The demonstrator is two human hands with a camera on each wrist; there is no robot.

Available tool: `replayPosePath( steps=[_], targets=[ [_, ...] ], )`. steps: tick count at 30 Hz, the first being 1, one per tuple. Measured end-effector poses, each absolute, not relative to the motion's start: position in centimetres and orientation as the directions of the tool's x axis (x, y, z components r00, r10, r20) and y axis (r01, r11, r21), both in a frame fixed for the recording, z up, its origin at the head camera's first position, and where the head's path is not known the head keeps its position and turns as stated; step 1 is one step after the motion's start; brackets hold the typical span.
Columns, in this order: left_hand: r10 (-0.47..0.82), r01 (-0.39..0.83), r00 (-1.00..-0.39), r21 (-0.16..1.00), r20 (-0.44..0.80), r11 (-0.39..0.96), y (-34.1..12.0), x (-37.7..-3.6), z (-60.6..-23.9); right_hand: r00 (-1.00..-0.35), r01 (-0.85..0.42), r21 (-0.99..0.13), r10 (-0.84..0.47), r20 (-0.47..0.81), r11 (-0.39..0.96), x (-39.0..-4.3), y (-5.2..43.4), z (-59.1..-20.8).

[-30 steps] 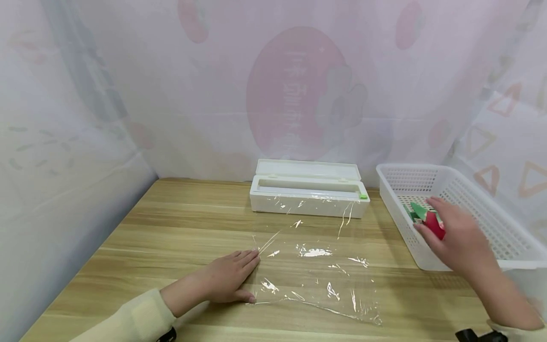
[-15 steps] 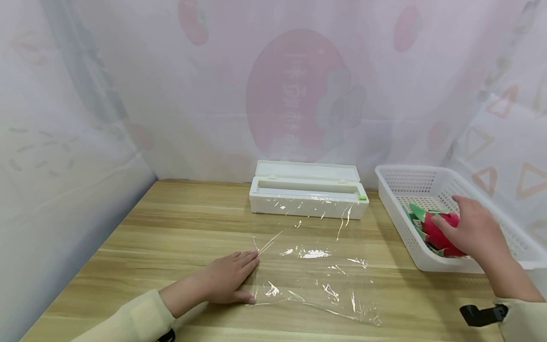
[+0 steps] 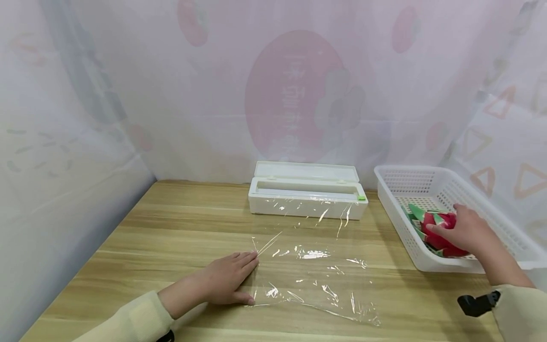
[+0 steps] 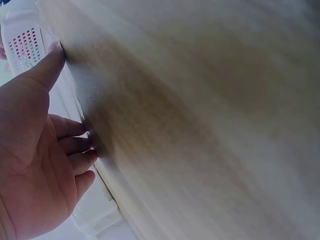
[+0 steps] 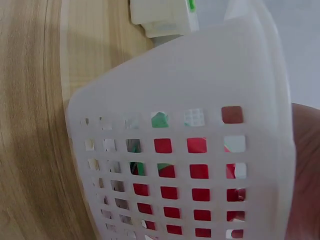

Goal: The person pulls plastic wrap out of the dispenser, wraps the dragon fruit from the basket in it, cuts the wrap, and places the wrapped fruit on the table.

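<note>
My left hand (image 3: 228,280) rests on the wooden table with straight fingers, thumb and fingertips at the left edge of a sheet of clear cling film (image 3: 314,254). The film runs forward from a white dispenser box (image 3: 307,206) whose lid stands up. My right hand (image 3: 474,232) reaches into a white basket (image 3: 395,223), thumb and forefinger spread apart at a red dragon fruit (image 3: 444,242) with green tips. The palm hides part of the fruit. In the right wrist view, the basket wall (image 5: 190,70) covers most of the hand, with the red fruit showing through its holes.
A small green piece (image 3: 362,197) sits at the right end of the box's front. Printed white cloth (image 3: 201,118) closes off the back and both sides. The basket stands at the table's right side, beside the film.
My right hand shifted right over the basket, uncovering more of the dragon fruit, then lowered slightly against it. My left hand stayed at the film's edge.
</note>
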State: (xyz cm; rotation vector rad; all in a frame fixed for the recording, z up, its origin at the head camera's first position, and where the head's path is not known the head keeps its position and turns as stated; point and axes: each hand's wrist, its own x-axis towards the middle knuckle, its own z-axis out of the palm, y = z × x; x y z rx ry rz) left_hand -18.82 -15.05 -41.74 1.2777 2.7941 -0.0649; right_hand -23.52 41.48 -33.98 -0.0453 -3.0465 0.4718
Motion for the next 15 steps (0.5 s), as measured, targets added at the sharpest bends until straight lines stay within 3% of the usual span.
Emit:
replayPosePath(
  steps=[15],
  targets=[
    [0.747,0.749,-0.660,0.000,-0.081,0.662,-15.0,-18.7,-41.6,-0.999,0.036,-0.324,0.033,-0.016,0.945,-24.9,42.8,-35.2]
  ],
)
